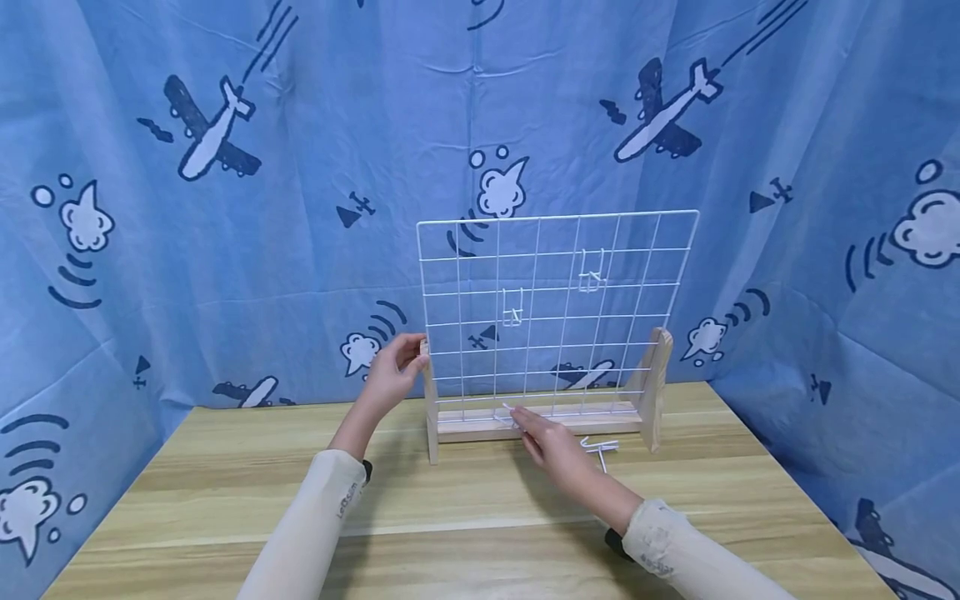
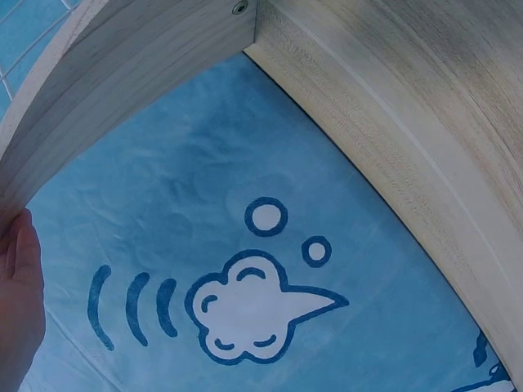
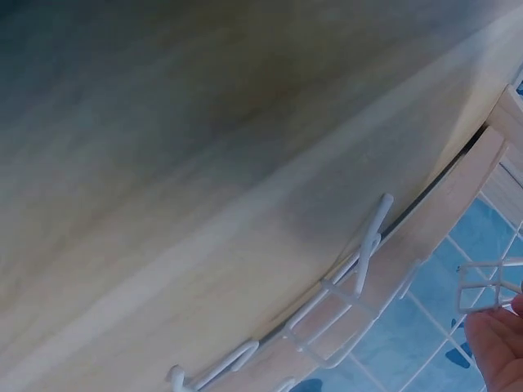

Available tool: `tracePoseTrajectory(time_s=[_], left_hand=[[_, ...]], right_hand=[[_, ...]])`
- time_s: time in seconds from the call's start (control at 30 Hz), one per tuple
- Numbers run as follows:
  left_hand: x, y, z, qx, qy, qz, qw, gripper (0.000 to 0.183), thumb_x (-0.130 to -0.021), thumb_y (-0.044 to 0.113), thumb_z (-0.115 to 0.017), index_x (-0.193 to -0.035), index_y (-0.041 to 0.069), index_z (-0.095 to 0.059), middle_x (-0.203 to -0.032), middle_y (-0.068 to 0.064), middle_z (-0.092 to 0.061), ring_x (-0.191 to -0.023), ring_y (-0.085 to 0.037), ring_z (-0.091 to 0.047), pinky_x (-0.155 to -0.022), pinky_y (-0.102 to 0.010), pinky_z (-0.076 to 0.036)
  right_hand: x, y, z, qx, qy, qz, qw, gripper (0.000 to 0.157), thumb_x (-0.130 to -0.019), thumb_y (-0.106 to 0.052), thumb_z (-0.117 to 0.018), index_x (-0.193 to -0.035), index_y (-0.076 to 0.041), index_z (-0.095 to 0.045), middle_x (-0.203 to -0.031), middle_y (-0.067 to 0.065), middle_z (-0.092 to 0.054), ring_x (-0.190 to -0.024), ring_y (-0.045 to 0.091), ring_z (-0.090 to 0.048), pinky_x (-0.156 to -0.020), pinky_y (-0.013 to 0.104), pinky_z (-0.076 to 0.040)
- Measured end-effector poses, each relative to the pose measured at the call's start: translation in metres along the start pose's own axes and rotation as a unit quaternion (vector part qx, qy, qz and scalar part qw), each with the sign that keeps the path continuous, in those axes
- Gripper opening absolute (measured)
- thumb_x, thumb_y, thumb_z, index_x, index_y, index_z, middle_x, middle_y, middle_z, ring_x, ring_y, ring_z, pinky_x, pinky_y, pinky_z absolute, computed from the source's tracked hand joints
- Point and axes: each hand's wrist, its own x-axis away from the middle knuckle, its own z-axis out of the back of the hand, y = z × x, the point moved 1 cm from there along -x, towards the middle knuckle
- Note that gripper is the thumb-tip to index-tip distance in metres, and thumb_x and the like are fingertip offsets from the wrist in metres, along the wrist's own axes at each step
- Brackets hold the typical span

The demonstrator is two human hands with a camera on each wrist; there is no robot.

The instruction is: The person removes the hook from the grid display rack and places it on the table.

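Observation:
A white wire grid panel (image 1: 555, 317) stands upright in a wooden stand (image 1: 652, 392). My left hand (image 1: 393, 367) grips the top of the stand's left side piece, also in the left wrist view, where fingertips (image 2: 23, 253) touch the wood's edge. Low in front of the grid, my right hand (image 1: 555, 450) pinches a white wire hook (image 3: 482, 287), mostly covered by the fingers in the head view. Two similar hooks hang on the grid: one upper right (image 1: 592, 271), one lower and left (image 1: 513, 308).
More white hooks (image 1: 600, 447) lie on the wooden table (image 1: 450, 533) by the stand's base, right of my right hand; the right wrist view shows them (image 3: 327, 306) close up. Behind and at both sides hangs a blue curtain (image 1: 337, 167) printed with planes and clouds.

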Motion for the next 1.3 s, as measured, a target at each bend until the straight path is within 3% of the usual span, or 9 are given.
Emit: tracePoseTrajectory(time_s=[0.3, 0.67, 1.3], left_hand=[[0.0002, -0.0005, 0.0008, 0.002, -0.004, -0.002, 1.0000, 0.037, -0.099, 0.008, -0.054, -0.133, -0.002, -0.048, -0.128, -0.020, -0.056, -0.122, -0.029, -0.052, -0.105, -0.038, -0.044], [-0.0015, 0.0008, -0.0005, -0.003, -0.001, 0.006, 1.0000, 0.036, -0.098, 0.008, -0.055, -0.133, 0.000, -0.050, -0.127, -0.018, -0.057, -0.121, -0.028, -0.053, -0.104, -0.037, -0.045], [0.0003, -0.0005, -0.0004, 0.001, 0.003, 0.002, 1.0000, 0.037, -0.098, 0.007, -0.054, -0.134, -0.002, -0.049, -0.128, -0.020, -0.056, -0.122, -0.029, -0.052, -0.104, -0.038, -0.044]], right_hand=[[-0.0005, -0.0024, -0.0036, 0.007, -0.025, 0.005, 1.000, 0.035, -0.083, 0.009, -0.067, -0.118, 0.010, -0.062, -0.119, 0.025, -0.062, -0.106, 0.039, -0.062, -0.088, 0.043, -0.053], [-0.0010, -0.0026, -0.0069, 0.026, -0.067, 0.010, 0.997, 0.032, -0.082, 0.010, -0.065, -0.114, 0.009, -0.064, -0.115, 0.026, -0.064, -0.093, 0.040, -0.067, -0.076, 0.038, -0.058], [0.0001, -0.0052, -0.0081, 0.040, -0.129, -0.002, 0.991, 0.029, -0.086, 0.008, -0.063, -0.115, 0.009, -0.063, -0.115, 0.028, -0.063, -0.099, 0.041, -0.065, -0.082, 0.042, -0.056]])
